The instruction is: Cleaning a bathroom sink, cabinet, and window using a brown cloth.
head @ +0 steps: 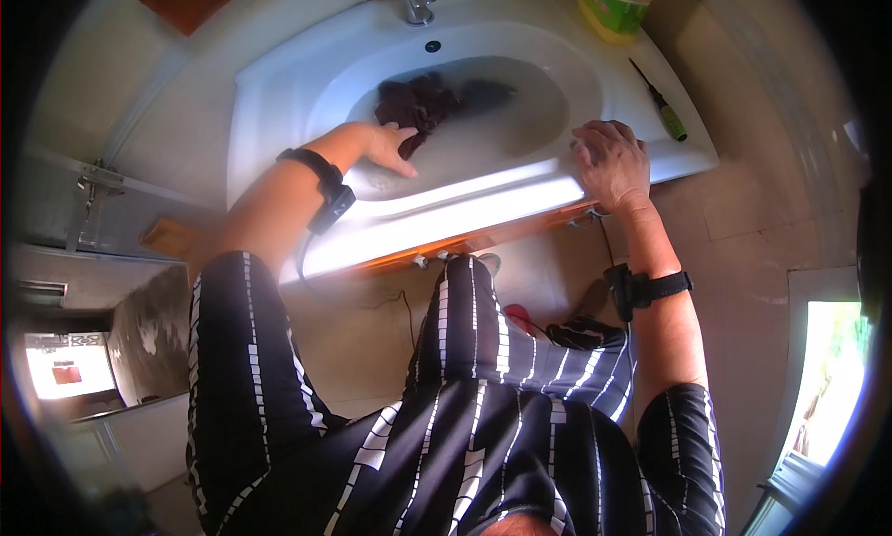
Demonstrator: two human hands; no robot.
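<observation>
A white washbasin (488, 38) holds cloudy water, and a dark maroon cloth (418, 104) lies in it on the left, partly above the surface. Over the near left side of the bowl, my left hand (390, 146) has its fingers spread at the lower edge of the cloth; no grip on it shows. My right hand (613, 160) rests on the basin's right front rim, fingers bent over the inner edge, with nothing visible in it. A darker patch shows under the water right of the cloth; what it is cannot be told.
A chrome faucet (417, 3) stands at the back rim. On the right rim are a plastic bottle (617, 6) with yellow liquid and a thin tool with a green handle (672, 121). Cabinet knobs (443, 256) stick out below the front edge. Cables hang from straps on both forearms.
</observation>
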